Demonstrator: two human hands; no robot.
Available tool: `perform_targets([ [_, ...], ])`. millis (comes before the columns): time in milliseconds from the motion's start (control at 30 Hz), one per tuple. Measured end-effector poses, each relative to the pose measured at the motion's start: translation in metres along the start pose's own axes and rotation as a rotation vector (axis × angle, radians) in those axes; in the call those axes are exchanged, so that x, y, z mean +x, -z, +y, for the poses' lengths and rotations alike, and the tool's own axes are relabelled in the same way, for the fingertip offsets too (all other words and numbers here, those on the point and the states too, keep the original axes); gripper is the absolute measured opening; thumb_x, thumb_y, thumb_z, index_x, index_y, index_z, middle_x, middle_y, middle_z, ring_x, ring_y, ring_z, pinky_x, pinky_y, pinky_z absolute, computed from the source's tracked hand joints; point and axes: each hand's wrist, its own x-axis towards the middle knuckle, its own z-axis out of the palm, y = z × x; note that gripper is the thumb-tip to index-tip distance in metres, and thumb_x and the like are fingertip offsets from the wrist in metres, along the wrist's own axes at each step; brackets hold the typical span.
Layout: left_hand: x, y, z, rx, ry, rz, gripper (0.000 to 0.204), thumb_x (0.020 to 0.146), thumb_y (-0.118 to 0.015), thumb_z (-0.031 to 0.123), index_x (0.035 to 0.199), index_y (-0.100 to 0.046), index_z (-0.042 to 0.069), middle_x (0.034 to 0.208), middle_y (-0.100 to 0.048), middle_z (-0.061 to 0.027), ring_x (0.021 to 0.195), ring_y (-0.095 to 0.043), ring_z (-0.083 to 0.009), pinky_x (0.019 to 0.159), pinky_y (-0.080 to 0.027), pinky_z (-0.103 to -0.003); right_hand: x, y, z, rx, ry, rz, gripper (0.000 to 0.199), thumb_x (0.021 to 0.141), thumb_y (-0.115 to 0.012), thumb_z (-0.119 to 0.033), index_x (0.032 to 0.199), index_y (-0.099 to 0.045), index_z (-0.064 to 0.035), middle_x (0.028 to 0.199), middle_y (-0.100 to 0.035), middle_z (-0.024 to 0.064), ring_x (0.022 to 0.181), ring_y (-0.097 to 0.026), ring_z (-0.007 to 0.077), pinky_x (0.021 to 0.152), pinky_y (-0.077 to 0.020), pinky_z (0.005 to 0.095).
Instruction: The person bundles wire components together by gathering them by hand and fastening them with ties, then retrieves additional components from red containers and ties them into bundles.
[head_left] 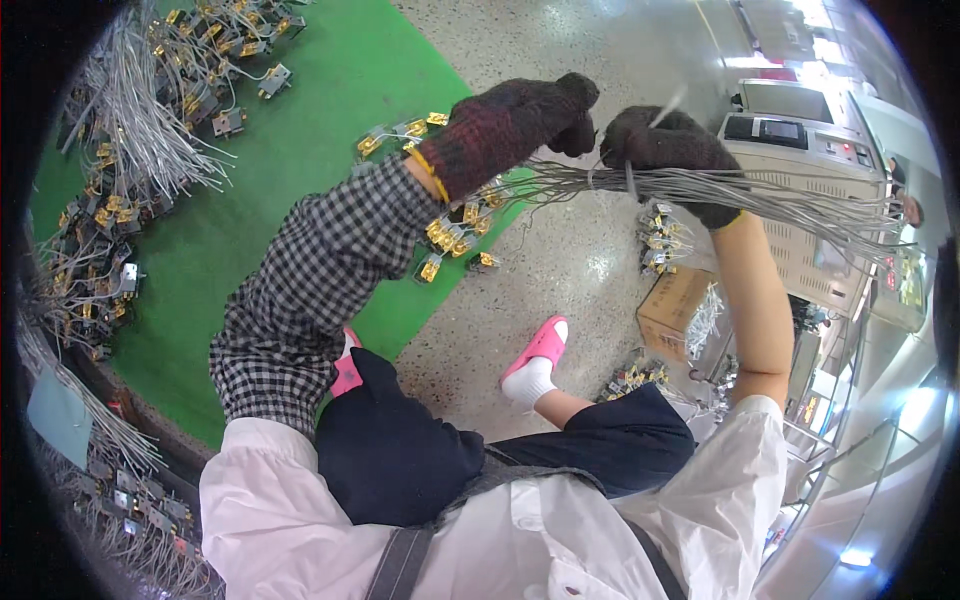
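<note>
A bundle of thin grey wires runs sideways in front of me, with yellow metal-and-grey connectors hanging at its left end. My right hand, in a dark knitted glove, is closed at the bundle, which lies across its palm and wrist. A thin pale strip, like a cable tie, crosses the wires beside the right fingers and sticks up past them. Just left of it, above the wires, my left hand is also gloved, its fingers curled together. Whatever those fingers pinch is hidden.
Heaps of similar wired connectors lie on a green mat to the left. More wires pile up at the lower left under a pale blue sheet. On the right stand a cardboard box and a beige machine with a small screen.
</note>
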Motion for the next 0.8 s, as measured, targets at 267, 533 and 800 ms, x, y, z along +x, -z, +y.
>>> perform_targets([
  [267, 0.006, -0.005, -0.003, 0.047, 0.334, 0.098, 0.059, 0.096, -0.035, 0.053, 0.106, -0.065, 0.003, 0.091, -0.067, -0.0098, 0.085, -0.062, -0.0191, 0.084, -0.045, -0.030, 0.016, -0.018, -0.032, -0.662, 0.113, 0.177, 0.018, 0.078, -0.070, -0.011, 0.094, -0.063, -0.0055, 0.083, -0.063, 0.0078, 0.073, -0.062, 0.0149, 0.066, -0.0497, 0.0287],
  [533, 0.014, 0.010, -0.032, 0.433, -0.284, -0.188, 0.030, 0.097, -0.045, 0.029, 0.099, -0.059, 0.002, 0.089, -0.064, -0.0066, 0.088, -0.059, -0.0151, 0.079, -0.048, -0.031, 0.012, -0.031, -0.013, -0.915, 0.318, 0.400, 0.017, 0.080, -0.065, -0.017, 0.092, -0.063, -0.0048, 0.082, -0.064, 0.0142, 0.074, -0.062, 0.0322, 0.065, -0.0490, 0.0383],
  [800, -0.013, 0.007, 0.025, 0.459, 0.172, -0.082, 0.020, 0.089, -0.061, 0.022, 0.086, -0.063, 0.003, 0.080, -0.063, -0.0060, 0.079, -0.056, -0.0148, 0.075, -0.046, -0.033, -0.067, -0.060, 0.050, -0.668, 0.139, 0.621, 0.019, 0.082, -0.069, -0.017, 0.094, -0.065, -0.0032, 0.085, -0.067, 0.0102, 0.075, -0.064, 0.0213, 0.069, -0.0496, 0.0336],
])
